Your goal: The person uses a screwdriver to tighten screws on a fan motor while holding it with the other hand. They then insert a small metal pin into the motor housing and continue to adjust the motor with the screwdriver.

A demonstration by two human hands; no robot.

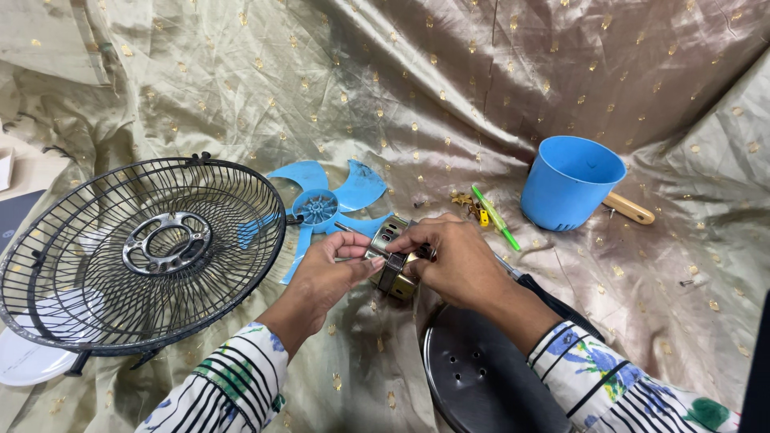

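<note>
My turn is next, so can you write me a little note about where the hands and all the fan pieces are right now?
Left hand: grips the small metal fan motor from its left side.
Right hand: fingers pinch the motor's right side, over it.
The motor is held above the shiny gold cloth, out of any housing.
Already off: black round wire fan guard, lying at left; blue plastic fan blade, behind the hands.
Nearby: blue plastic cup, green-handled screwdriver, dark round metal cover below the hands.
Left: nothing is back together.
</note>
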